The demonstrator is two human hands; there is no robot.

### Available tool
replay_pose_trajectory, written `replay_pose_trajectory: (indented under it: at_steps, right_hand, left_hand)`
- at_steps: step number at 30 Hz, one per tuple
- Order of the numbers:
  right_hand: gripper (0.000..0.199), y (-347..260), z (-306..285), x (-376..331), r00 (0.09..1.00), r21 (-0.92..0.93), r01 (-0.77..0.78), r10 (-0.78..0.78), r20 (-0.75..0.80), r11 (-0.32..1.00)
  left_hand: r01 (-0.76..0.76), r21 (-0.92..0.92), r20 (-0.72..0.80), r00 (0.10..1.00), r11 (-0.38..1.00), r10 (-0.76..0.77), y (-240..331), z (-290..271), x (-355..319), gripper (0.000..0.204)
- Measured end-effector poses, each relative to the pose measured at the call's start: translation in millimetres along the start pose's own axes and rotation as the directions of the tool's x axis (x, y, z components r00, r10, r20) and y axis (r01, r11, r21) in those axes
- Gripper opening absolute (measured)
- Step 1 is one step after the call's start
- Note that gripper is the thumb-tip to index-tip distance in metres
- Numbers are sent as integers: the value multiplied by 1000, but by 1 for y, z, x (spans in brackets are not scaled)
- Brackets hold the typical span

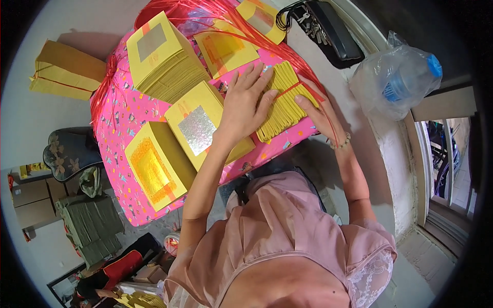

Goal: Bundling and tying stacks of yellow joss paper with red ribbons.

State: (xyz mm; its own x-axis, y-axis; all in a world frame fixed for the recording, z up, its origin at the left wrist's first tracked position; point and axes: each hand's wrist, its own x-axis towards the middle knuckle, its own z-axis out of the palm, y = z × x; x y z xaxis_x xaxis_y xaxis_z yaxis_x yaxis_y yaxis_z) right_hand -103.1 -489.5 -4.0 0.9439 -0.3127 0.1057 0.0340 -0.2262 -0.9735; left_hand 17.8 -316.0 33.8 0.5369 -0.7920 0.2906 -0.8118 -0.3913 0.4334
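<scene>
Your left hand (245,105) flat on yellow paper bundle (285,102), fingers spread; right hand (319,110) touches far side, fingers together; bundle runs up-right

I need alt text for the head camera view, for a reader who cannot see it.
A person's left hand presses flat on a bundle of yellow paper sheets while the right hand holds its side, where a red string crosses it. Other yellow paper stacks lie on a pink patterned cloth.

matt yellow paper stack (285,100), shiny foil-faced sheets (197,129), glossy pink tablecloth (120,110)
</scene>
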Motion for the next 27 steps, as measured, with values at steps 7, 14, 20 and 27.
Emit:
replay_pose_trajectory:
  at_steps: [7, 14, 20, 27]
  right_hand:
    - [48, 7, 8, 4, 998, 31, 53, -52, -41, 998]
    - [46, 11, 1, -15, 1000, 53, -4, 5, -28, 999]
    - [46, 12, 4, -19, 994, 96, 54, -44, -98, 994]
    - [38, 6, 21, -13, 996, 83, 10, -3, -91, 997]
  left_hand:
    - [-7, 95, -37, 999, 995, 11, -4, 14, -8, 49]
    - [158, -775, -213, 846, 612, -489, -7, 11, -30, 53]
    - [269, -900, 37, 832, 344, -554, 12, 32, -54, 74]
    - [145, -959, 6, 869, 244, -495, 17, 33, -58, 80]
